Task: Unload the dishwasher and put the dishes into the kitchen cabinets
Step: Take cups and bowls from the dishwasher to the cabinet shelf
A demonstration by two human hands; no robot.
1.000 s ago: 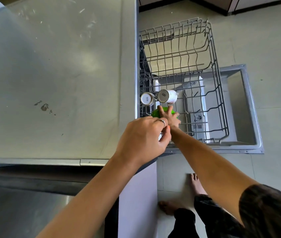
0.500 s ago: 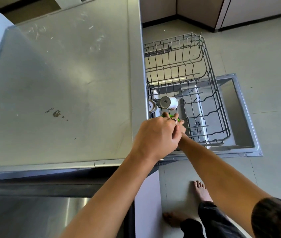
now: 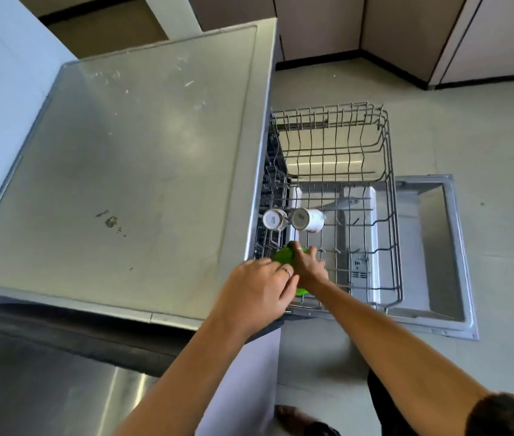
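Green dish (image 3: 283,256) was gripped by the right hand (image 3: 309,265), left hand (image 3: 257,291) curled beside it (grip unclear), two white cups (image 3: 307,219) at twelve o'clock remaining in the rack (image 3: 389,184).

The pulled-out wire dishwasher rack (image 3: 387,190) carries two white mugs (image 3: 307,219) lying on their sides, touching, at its nine o'clock edge. A green dish (image 3: 282,255) sits at seven o'clock. The steel desk (image 3: 130,171) beside the rack bears only small stains (image 3: 111,221).
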